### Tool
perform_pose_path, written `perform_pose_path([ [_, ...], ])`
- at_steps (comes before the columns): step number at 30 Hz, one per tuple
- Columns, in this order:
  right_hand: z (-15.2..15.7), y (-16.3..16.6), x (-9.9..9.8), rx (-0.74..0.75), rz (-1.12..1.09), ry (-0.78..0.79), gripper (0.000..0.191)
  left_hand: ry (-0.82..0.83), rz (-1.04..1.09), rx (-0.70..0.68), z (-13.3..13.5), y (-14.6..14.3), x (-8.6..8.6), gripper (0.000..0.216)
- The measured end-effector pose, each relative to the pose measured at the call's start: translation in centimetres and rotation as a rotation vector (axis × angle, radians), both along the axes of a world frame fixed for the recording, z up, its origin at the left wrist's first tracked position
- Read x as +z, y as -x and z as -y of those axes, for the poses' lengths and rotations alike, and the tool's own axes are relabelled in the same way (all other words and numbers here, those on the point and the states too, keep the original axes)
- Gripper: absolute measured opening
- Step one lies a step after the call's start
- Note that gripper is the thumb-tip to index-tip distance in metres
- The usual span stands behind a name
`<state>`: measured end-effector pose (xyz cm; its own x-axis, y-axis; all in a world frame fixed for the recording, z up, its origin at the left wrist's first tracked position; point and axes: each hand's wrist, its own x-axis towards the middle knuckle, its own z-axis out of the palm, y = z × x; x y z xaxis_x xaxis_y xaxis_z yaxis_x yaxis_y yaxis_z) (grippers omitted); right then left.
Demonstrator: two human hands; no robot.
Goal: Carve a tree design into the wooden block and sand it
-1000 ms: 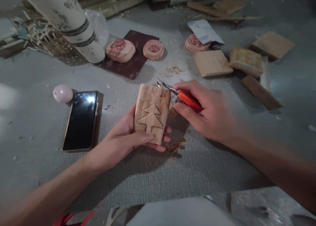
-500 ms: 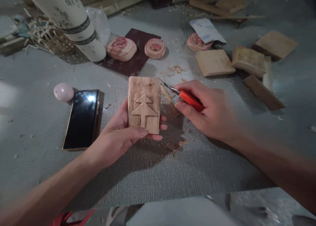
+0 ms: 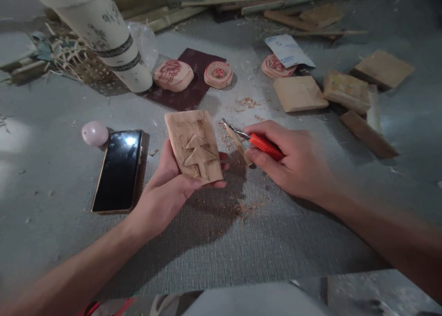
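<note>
My left hand (image 3: 172, 182) grips a wooden block (image 3: 189, 127) from below, thumb across its lower edge and fingertips showing at the right side. A tree shape is carved in relief on the block's upper face. In my right hand (image 3: 290, 159) is a red-handled craft knife (image 3: 264, 146), its blade pointing up and left, a short way from the block and not touching it. Beneath the blade, a thin wooden stick (image 3: 239, 146) lies on the table. Wood shavings (image 3: 247, 210) are scattered near both hands.
Left of my left hand lie a phone (image 3: 119, 171) and a pale pink egg-shaped object (image 3: 95, 133). Farther back stand a tall paper cup (image 3: 113, 44), a dark red sheet (image 3: 189, 97) and round wood pieces with red drawings (image 3: 218, 74). Several wooden blocks (image 3: 300, 93) lie at right.
The carved block has turned, its top now leaning to the left. My right hand still holds the knife in nearly the same place. The whole view has shifted slightly.
</note>
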<state>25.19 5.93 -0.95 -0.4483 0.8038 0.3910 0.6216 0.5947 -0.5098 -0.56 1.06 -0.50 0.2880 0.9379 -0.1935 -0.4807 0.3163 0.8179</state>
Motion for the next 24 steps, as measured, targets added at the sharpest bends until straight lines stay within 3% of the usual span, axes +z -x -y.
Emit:
perform_pose_path([
  [6, -0.08, 0.01, -0.07, 0.002, 0.017, 0.022, 0.022, 0.006, -0.076, 0.032, 0.04, -0.21, 0.07, 0.059],
  [17, -0.04, -0.02, -0.05, 0.030, 0.039, 0.057, 0.022, 0.058, -0.024, 0.028, 0.00, -0.07, -0.03, 0.078],
  [24, -0.03, -0.13, -0.09, 0.037, 0.053, 0.085, 0.024, 0.049, -0.031, 0.023, 0.08, 0.06, 0.07, 0.068],
])
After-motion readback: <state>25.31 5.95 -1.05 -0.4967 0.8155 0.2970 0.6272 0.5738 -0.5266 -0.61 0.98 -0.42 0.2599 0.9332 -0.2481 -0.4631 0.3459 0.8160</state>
